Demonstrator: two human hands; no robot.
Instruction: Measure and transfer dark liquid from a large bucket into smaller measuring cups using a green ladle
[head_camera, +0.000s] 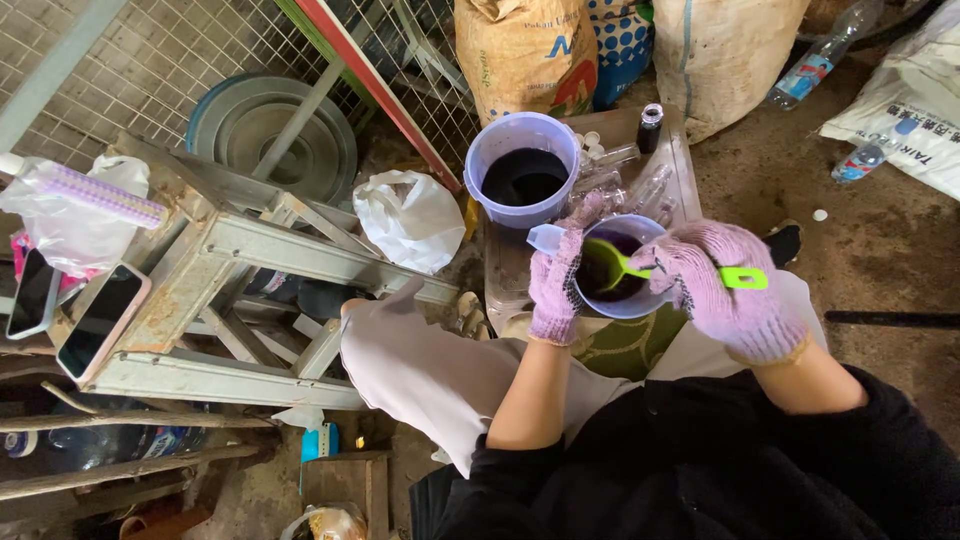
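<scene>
Both my hands wear knitted purple gloves. My left hand (556, 285) grips the rim of a small lilac jug (640, 302) with a spout, filled with dark liquid. A green spoon (622, 264) dips its bowl into that liquid, and my right hand (735, 290) is closed on its handle. Just beyond stands a larger lilac bucket (520, 135) holding more dark liquid. Both vessels sit over a clear plastic tray (682, 160) with several small bottles.
A rusty metal frame (230, 270) stands at left with two phones (100, 320) on it. A white plastic bag (410, 220) lies beside the tray. Large sacks (525, 50) and wire mesh (150, 60) line the back. Plastic bottles (815, 60) lie on the dirt floor at right.
</scene>
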